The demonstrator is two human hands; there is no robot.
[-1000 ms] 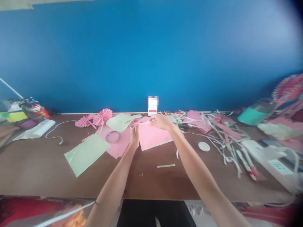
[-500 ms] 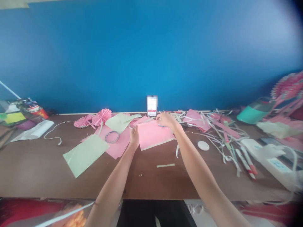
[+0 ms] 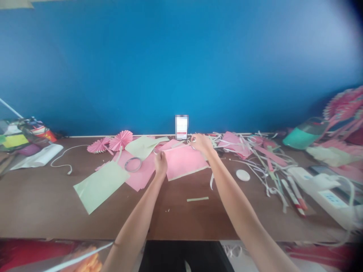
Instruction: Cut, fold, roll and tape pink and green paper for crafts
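A pink paper sheet (image 3: pixel 185 161) lies between my hands, with a pale strip along its near edge. At the sheet's left edge, my left hand (image 3: pixel 161 163) is closed, its thumb up and fingers curled against the paper. My right hand (image 3: pixel 202 142) is closed in a pinch at the far right corner. A small pale thing shows at its fingertips, too blurred to name. More pink paper (image 3: pixel 141 175) lies left of my left hand, bearing a ring-shaped tape roll (image 3: pixel 133 164). Pale green sheets (image 3: pixel 102 185) lie beside and behind it.
A lit phone (image 3: pixel 182 126) stands against the blue wall. Pink pleated rosettes (image 3: pixel 121 140) lie at back left. On the right are tangled paper strips (image 3: pixel 268 166), a white disc (image 3: pixel 243 175), pens (image 3: pixel 293 196) and a white power strip (image 3: pixel 326 198). A short pale strip (image 3: pixel 197 199) lies in front.
My right hand has shifted slightly, and the bluish edge seen under it before is now hidden. My left hand stays at the sheet's left edge. The view has moved a little.
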